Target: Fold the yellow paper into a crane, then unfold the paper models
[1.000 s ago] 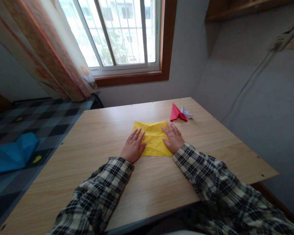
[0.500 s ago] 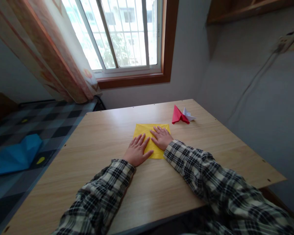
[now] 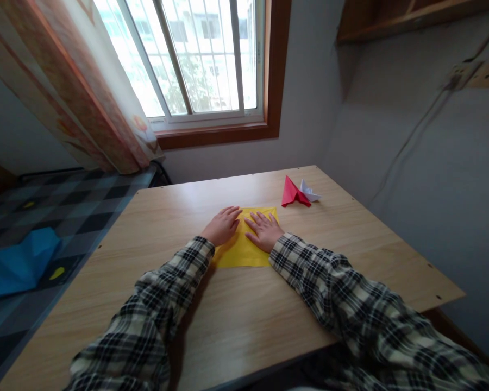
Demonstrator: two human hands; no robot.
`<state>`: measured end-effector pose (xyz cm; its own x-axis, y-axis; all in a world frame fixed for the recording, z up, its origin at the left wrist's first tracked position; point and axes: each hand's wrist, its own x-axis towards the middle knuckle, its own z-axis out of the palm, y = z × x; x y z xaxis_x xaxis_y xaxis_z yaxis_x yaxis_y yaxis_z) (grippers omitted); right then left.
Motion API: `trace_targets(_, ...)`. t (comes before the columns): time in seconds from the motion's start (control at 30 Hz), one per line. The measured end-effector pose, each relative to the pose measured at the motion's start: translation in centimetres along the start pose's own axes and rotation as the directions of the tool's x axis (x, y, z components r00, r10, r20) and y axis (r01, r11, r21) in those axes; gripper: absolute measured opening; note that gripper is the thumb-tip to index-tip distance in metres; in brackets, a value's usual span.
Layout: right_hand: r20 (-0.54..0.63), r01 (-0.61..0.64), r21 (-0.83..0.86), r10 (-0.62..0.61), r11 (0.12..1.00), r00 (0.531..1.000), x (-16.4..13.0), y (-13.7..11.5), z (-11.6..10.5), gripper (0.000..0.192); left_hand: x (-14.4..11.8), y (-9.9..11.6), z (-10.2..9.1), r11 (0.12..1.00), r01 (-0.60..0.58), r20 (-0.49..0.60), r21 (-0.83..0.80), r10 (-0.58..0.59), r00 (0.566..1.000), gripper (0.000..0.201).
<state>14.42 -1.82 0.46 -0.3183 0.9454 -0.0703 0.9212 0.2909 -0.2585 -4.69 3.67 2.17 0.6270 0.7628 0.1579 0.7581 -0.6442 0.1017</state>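
A square sheet of yellow folding paper [image 3: 244, 251] lies flat near the middle of the pale wooden table [image 3: 269, 315], its far edge parallel to the window side; both hands rest on its far half, apparently to press it flat against the wood. The left hand [image 3: 222, 227] sits palm down on the sheet's far left corner, fingers [image 3: 233, 213] close together and reaching toward that edge; the right hand [image 3: 264, 231] lies just beside it, palm down, its fingers [image 3: 255, 220] slightly spread and pointing left across the paper; neither hand pinches anything. The near half of the sheet shows bare below the wrists. Well apart, toward the far right corner, sit a folded red paper shape [image 3: 293, 193] and, touching it, a small white paper boat [image 3: 310, 191].
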Motion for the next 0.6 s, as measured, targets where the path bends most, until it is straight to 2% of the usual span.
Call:
trace_targets(0.13,-0.029,0.006,-0.002,-0.006,1.000,1.000,0.0,0.0,0.1,0.062,0.1,0.4,2.7,0.999,0.034,0.013,0.006,-0.034,0.999,0.054)
trace_targets(0.23,-0.038,0.011,0.006,-0.011,1.000,0.999,0.1,0.0,0.2,0.062,-0.4,0.5,3.8,0.998,0.061,-0.003,0.028,-0.061,0.998,0.056)
trace_targets(0.47,-0.101,0.007,0.019,-0.005,1.000,0.995,-0.2,0.3,0.3,0.059,-0.5,0.6,3.1,0.985,0.144,0.055,0.093,-0.149,0.987,0.059)
trace_targets(0.6,-0.127,-0.075,0.002,0.074,0.997,0.989,-0.8,1.6,-0.1,0.055,-0.8,-0.1,2.5,0.971,0.206,0.057,0.118,-0.214,0.975,0.059)
